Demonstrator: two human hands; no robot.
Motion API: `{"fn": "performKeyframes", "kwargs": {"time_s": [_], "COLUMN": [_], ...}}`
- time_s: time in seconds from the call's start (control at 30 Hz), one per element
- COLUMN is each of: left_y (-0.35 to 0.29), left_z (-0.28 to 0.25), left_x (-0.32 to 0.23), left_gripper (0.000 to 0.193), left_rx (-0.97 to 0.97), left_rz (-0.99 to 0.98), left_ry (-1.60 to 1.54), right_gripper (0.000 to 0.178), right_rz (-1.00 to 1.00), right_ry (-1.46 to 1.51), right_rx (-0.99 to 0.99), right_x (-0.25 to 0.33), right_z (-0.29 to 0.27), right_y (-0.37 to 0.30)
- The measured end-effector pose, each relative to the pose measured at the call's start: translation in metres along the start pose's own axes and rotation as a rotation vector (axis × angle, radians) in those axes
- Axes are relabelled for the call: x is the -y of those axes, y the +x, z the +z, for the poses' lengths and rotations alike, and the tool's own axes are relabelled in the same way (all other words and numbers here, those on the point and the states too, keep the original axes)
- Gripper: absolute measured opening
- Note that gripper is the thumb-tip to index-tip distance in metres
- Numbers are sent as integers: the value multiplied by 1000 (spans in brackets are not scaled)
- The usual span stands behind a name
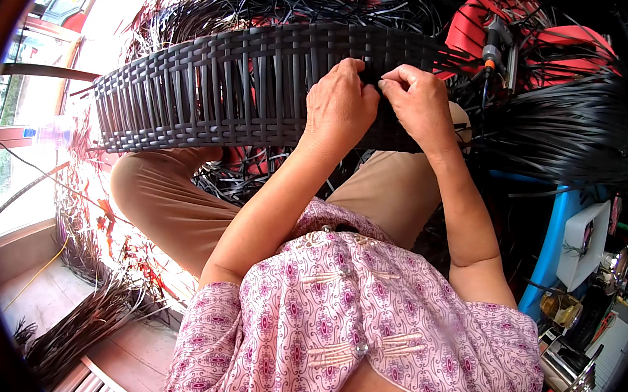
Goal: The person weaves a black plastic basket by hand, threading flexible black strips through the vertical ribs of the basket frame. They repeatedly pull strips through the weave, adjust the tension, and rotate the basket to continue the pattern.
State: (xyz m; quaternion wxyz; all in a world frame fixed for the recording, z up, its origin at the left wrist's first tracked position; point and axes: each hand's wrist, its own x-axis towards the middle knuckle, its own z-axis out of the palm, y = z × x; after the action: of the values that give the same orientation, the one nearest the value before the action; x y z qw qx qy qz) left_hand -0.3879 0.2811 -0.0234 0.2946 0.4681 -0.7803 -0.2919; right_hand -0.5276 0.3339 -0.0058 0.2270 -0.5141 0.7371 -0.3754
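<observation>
A long, curved panel of woven black plastic strips lies across my knees, with tight rows along both edges and open upright strips between. At the denser right part of the weave, my left hand is closed with its knuckles up and its fingertips against the panel. Just to its right, my right hand pinches with thumb and forefinger close to the weave. Whatever lies between the fingertips is too dark to make out. Loose strip ends stick out at the panel's right end.
A heap of loose black strips spreads beyond the panel. At the right are a power tool on red material, a thick bundle of black strips and a blue container beside assorted tools. More strips lie at lower left.
</observation>
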Motion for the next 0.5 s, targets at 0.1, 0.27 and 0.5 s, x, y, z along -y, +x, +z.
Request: {"fn": "performKeyframes", "kwargs": {"time_s": [0.1,0.27,0.5], "left_y": [2,7,-3], "left_z": [-4,-20,-35], "left_x": [1,10,12], "left_gripper": [34,28,21], "left_rx": [24,133,114], "left_rz": [13,99,23], "left_ry": [-11,-30,-141], "right_gripper": [17,16,19], "right_rz": [-23,-103,-158], "right_ry": [44,-45,41], "right_rx": [95,94,2], "right_x": [-1,-5,-1], "right_z": [-5,-4,-1], "right_y": [2,5,-8]}}
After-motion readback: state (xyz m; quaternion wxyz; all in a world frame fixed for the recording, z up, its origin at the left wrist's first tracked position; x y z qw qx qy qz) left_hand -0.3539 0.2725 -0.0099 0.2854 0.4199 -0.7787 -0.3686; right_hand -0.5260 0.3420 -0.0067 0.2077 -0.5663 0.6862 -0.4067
